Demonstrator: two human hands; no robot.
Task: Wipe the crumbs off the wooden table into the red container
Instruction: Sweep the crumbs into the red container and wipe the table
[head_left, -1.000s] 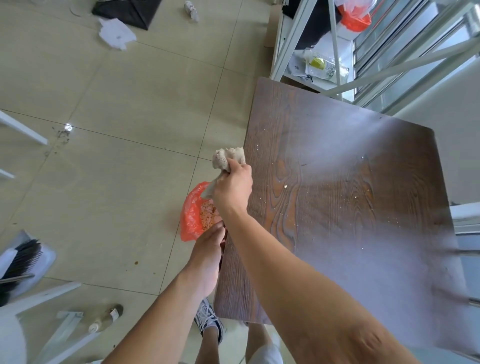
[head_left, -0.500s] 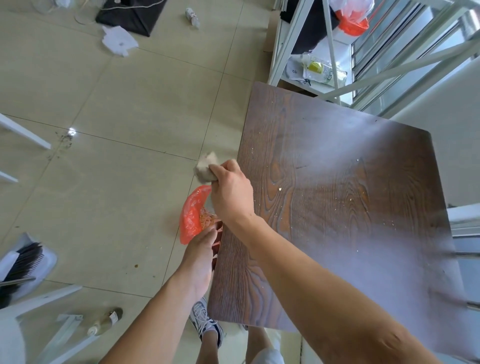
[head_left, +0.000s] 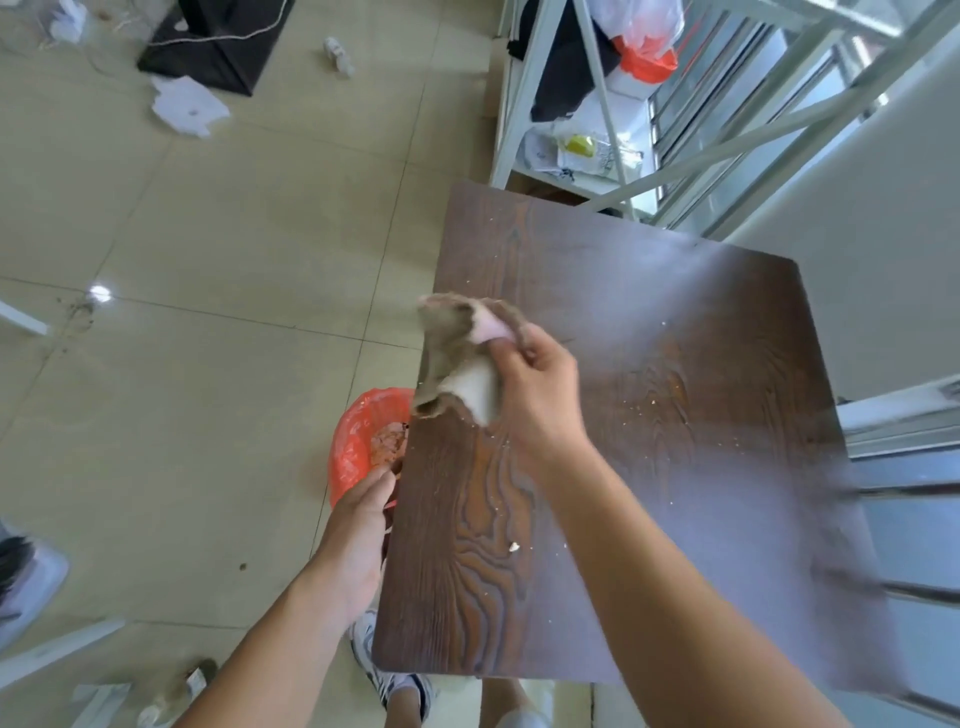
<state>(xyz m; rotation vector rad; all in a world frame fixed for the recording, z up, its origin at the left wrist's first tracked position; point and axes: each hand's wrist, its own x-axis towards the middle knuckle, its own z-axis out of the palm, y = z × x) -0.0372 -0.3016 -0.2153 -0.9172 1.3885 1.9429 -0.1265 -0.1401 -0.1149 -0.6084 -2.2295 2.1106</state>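
A dark wooden table (head_left: 675, 519) fills the right half of the view, with pale crumbs (head_left: 654, 402) scattered over its middle and one bigger crumb (head_left: 514, 546) nearer me. My right hand (head_left: 540, 384) grips a grey-brown cloth (head_left: 457, 353), which hangs loose over the table's left edge, lifted and unfolded. My left hand (head_left: 363, 519) holds the red container (head_left: 358, 441) just below that left edge; brownish crumbs lie inside it. The table's edge hides the container's right side.
A white metal shelf rack (head_left: 561, 114) with bags stands beyond the table's far corner. The tiled floor (head_left: 208, 364) lies to the left, with a white scrap, a black box and a bottle on it. My shoe (head_left: 384, 670) shows below the table's near edge.
My right hand has swung the cloth from beyond the table's left edge back over the table and the cloth has fallen open. The left hand keeps the container by the edge.
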